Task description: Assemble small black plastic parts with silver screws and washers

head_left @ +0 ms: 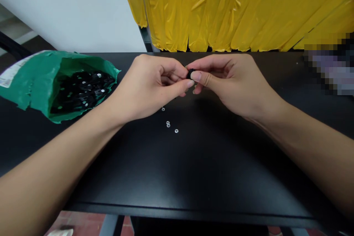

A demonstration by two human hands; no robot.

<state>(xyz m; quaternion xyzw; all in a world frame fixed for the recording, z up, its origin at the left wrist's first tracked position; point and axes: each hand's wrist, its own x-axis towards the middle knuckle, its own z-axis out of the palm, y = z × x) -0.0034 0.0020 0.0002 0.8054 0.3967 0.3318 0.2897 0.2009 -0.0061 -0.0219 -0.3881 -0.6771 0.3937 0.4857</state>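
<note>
Between the fingertips of both hands is a small black round piece, mostly covered by the fingers. My left hand pinches it from the left with thumb and forefinger. From the right, my right hand grips the same piece, its thumb lying across the front. Both hands hover over the far half of the black table. Below my left hand, several small silver rings lie on the tabletop. To the left, an open green plastic bag lies on its side, with many black pieces bearing shiny dots inside.
Yellow plastic sheeting hangs behind the table's back edge. A white panel stands at the back left. A blurred-out object sits at the far right. The table's front edge runs along the bottom, with red floor tiles below.
</note>
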